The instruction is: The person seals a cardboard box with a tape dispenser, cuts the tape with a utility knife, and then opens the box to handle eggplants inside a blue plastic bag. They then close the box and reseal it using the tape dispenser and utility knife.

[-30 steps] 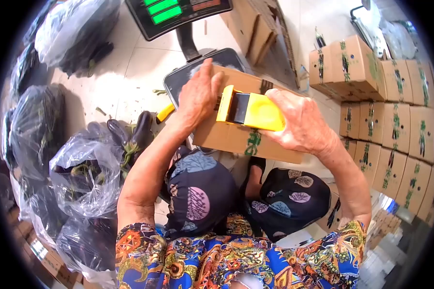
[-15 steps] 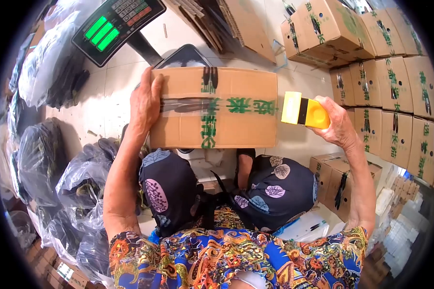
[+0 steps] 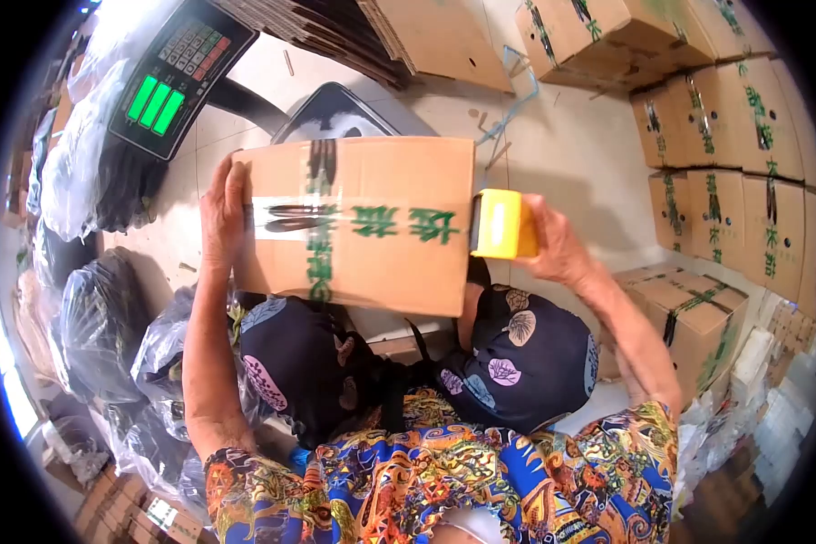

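A cardboard box (image 3: 390,263) with green printed characters lies across the middle of the view, tilted slightly above my knees. My left hand (image 3: 223,213) grips its left end, thumb over the top edge and the other fingers along the side. In my right hand (image 3: 558,240) is a chunky yellow block-shaped tool (image 3: 501,224) with a black band. Its black side is right at the box's right end. Whatever touches that end face is hidden from above. Behind the box stands a scale platform (image 3: 335,104), partly covered by it.
The scale's display (image 3: 168,77), lit green, rises at upper left. Plastic bags of dark produce (image 3: 100,313) line the left side. Flattened cardboard (image 3: 440,41) leans at the top. Stacked printed boxes (image 3: 725,208) fill the right, and another box (image 3: 684,313) sits near my right forearm.
The box has shifted left and tilted slightly, my left hand still on it. My right hand has brought the yellow tool left, from a gap away up to the box's right end.
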The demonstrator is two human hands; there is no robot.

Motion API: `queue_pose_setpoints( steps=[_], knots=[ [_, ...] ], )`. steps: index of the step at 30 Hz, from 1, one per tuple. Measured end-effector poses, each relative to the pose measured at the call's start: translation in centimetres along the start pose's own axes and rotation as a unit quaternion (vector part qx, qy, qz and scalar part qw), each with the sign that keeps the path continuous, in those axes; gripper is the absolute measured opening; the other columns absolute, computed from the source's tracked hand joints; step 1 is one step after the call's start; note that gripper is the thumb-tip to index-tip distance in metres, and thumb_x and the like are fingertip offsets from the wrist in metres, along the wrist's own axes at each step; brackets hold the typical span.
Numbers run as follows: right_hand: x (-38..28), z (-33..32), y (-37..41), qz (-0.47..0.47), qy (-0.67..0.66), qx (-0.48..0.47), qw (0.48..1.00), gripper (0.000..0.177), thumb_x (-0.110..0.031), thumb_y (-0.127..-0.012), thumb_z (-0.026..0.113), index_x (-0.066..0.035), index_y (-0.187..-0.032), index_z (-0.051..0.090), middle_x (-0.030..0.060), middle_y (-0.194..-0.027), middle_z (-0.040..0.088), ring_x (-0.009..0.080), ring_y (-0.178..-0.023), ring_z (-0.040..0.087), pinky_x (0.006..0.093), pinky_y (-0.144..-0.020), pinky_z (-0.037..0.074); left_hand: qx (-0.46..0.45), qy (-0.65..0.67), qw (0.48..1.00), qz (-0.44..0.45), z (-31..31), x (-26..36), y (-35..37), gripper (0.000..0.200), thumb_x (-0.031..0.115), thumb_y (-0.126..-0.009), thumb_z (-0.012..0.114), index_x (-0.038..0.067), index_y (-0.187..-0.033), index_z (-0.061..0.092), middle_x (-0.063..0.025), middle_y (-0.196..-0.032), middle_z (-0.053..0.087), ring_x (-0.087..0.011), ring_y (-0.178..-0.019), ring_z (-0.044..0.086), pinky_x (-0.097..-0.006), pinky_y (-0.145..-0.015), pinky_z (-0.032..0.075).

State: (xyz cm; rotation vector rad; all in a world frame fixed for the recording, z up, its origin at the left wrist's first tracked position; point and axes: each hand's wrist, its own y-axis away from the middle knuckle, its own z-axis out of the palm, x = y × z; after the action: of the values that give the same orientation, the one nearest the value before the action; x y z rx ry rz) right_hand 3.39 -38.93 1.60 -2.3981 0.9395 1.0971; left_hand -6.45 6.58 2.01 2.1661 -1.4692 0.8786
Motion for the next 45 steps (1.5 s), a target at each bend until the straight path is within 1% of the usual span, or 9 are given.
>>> queue_pose_setpoints(
  steps=[7,15,24,27,31,34,36,39,45],
  knots=[
    [5.6,4.2,3.4,-0.030,-0.029,0.061,0.997,0.064,-0.015,-0.072,0.077,-0.006,-0.122,0.040,0.0187,-0.101,0.056,0.0409,-0.089,0.062,0.0434,-0.073,0.053,-0.031,-0.059,0.998,-0.004,0.4,1.4,-0.1,0.045,0.038,-0.102,0.043,0.003,-0.126,0.058,-0.0239,-0.105,0.067,-0.0375,-0.099,0.065,-0.0376,-0.086,0.049],
    [10.4,4.1,9.3,0.134,0.178,-0.031,0.974,0.050,-0.014,-0.075,0.070,-0.001,-0.117,0.046,0.0208,-0.101,0.057,0.0405,-0.095,0.060,0.0456,-0.082,0.051,-0.014,-0.042,0.994,-0.097,0.7,2.4,-0.2,0.052,0.045,-0.103,0.040,0.001,-0.123,0.060,-0.0233,-0.106,0.068,-0.0349,-0.100,0.065,-0.0386,-0.086,0.048],
    [0.0,6.7,-0.5,-0.109,0.673,-0.182,0.708,0.022,-0.024,-0.082,0.059,-0.007,-0.094,0.065,0.0081,-0.096,0.063,0.0258,-0.089,0.063,0.0430,-0.067,0.050,-0.012,-0.043,0.997,-0.070,0.7,3.6,-0.2,0.055,0.046,-0.103,0.040,-0.002,-0.122,0.058,-0.0229,-0.106,0.066,-0.0323,-0.098,0.063,-0.0368,-0.088,0.046],
    [4.9,11.0,-4.5,0.162,0.370,-0.284,0.870,0.028,-0.021,-0.075,0.068,-0.012,-0.101,0.067,0.0043,-0.095,0.065,0.0226,-0.096,0.064,0.0386,-0.069,0.050,-0.013,0.001,0.996,-0.085,0.9,3.2,0.2,0.055,0.045,-0.103,0.038,-0.002,-0.125,0.057,-0.0189,-0.112,0.066,-0.0268,-0.107,0.060,-0.0342,-0.095,0.044],
    [7.5,6.7,-2.4,0.260,0.333,-0.288,0.859,0.047,-0.022,-0.077,0.075,-0.008,-0.119,0.059,0.0118,-0.112,0.066,0.0286,-0.108,0.063,0.0420,-0.085,0.050,-0.069,0.155,0.971,-0.169,0.9,0.9,-0.1,0.054,0.043,-0.104,0.034,0.004,-0.137,0.051,-0.0168,-0.124,0.061,-0.0242,-0.112,0.057,-0.0322,-0.102,0.040],
    [7.0,6.4,-1.0,0.170,0.243,0.077,0.952,0.051,-0.028,-0.085,0.070,-0.005,-0.129,0.055,0.0171,-0.124,0.061,0.0322,-0.114,0.060,0.0437,-0.095,0.046,-0.021,0.059,0.996,-0.061,1.0,1.4,0.0,0.053,0.039,-0.104,0.036,0.006,-0.144,0.043,-0.0187,-0.133,0.055,-0.0290,-0.122,0.052,-0.0350,-0.106,0.036],
    [1.6,3.9,-3.4,0.231,-0.076,0.217,0.945,0.052,-0.034,-0.091,0.063,-0.002,-0.130,0.053,0.0218,-0.130,0.054,0.0377,-0.121,0.050,0.0483,-0.101,0.039,0.041,-0.058,0.997,-0.005,1.4,0.5,0.0,0.051,0.034,-0.103,0.042,0.006,-0.145,0.041,-0.0209,-0.143,0.048,-0.0355,-0.130,0.046,-0.0389,-0.110,0.033],
    [-4.5,2.6,-6.7,0.017,0.093,0.257,0.962,0.052,-0.035,-0.090,0.063,-0.003,-0.129,0.054,0.0221,-0.132,0.053,0.0374,-0.123,0.049,0.0504,-0.104,0.036,0.041,-0.223,0.953,0.200,2.7,6.4,0.1,0.056,0.022,-0.088,0.060,0.008,-0.141,0.044,-0.0166,-0.144,0.045,-0.0353,-0.134,0.039,-0.0490,-0.110,0.029],
    [-7.4,4.8,-9.8,-0.072,0.272,0.082,0.956,0.064,-0.035,-0.083,0.069,-0.008,-0.138,0.050,0.0176,-0.142,0.044,0.0357,-0.130,0.041,0.0482,-0.102,0.033,-0.095,-0.183,0.921,0.332,7.5,10.9,-0.4,0.058,0.030,-0.090,0.060,0.012,-0.142,0.044,-0.0130,-0.146,0.043,-0.0325,-0.135,0.040,-0.0472,-0.111,0.029]
  ],
)
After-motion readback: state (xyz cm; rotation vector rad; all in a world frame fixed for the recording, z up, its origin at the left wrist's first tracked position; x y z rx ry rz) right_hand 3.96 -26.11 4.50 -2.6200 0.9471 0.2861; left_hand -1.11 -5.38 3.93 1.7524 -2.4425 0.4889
